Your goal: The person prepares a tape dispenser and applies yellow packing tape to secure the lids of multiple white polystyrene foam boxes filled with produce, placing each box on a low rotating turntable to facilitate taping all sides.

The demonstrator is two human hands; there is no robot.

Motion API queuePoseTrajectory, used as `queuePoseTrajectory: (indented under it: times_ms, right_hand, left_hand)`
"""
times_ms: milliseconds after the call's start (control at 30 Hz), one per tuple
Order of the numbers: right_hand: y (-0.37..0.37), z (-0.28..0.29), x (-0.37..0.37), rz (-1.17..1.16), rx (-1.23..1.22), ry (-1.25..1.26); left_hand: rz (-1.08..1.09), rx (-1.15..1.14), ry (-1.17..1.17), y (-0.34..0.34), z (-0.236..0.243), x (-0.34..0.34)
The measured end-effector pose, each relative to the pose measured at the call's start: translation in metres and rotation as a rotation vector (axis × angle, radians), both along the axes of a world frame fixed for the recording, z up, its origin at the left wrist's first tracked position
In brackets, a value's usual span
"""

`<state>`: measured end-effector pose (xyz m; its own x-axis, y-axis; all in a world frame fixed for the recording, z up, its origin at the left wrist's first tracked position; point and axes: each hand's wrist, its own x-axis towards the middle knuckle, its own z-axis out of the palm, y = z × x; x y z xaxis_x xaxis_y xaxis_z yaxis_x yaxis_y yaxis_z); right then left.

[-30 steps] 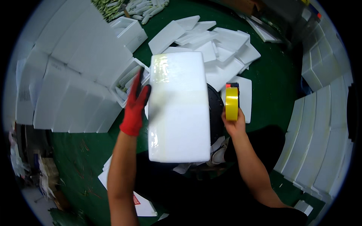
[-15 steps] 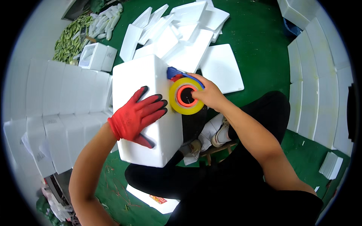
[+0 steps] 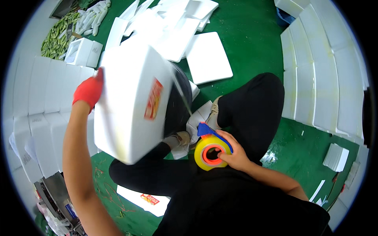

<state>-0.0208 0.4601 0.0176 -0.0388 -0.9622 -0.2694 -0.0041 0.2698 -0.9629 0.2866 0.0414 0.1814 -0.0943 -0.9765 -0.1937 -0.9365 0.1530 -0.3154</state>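
Observation:
A white foam box (image 3: 130,90), slightly blurred, is tilted in front of me above my left thigh. A red and yellow label (image 3: 153,99) shows on its right-hand side. My left hand (image 3: 89,89), in a red glove, grips the box's left edge; most of its fingers are hidden behind it. My bare right hand (image 3: 235,154) holds a blue tape dispenser (image 3: 204,129) with a yellow tape roll (image 3: 201,156) on an orange core, low by my lap and apart from the box. From the box's right edge a thin pale strip (image 3: 182,91) slants down toward my feet.
White foam lids (image 3: 208,59) lie piled on the green floor ahead. Foam boxes stand in rows at left (image 3: 43,90) and are stacked at right (image 3: 311,74). Green vegetables (image 3: 59,37) are heaped far left. Under my left leg lies a labelled white foam piece (image 3: 134,192).
The box has turned, bringing its labelled side into view. My left hand went from lying flat on it to gripping its left edge. The tape dispenser moved away from the box, toward my lap.

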Motion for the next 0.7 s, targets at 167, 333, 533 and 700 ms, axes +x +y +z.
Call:
queuePoseTrajectory:
  times_ms: [167,333,533,700]
  right_hand:
    - [0.010,-0.024,0.021,-0.098,-0.028,-0.061]
    - [0.009,-0.023,0.022,0.065,-0.056,-0.123]
    - [-0.044,-0.029,0.038,0.272,0.017,-0.237]
    - [-0.164,-0.017,0.053,0.463,0.046,0.098]
  left_hand:
    - [-0.453,-0.216,0.426,0.103,-0.008,-0.015]
    - [-0.644,-0.364,0.409,0.131,-0.054,-0.053]
    - [-0.468,-0.461,0.359,0.130,-0.065,-0.065]
    - [-0.528,-0.443,0.325,0.121,-0.060,-0.059]
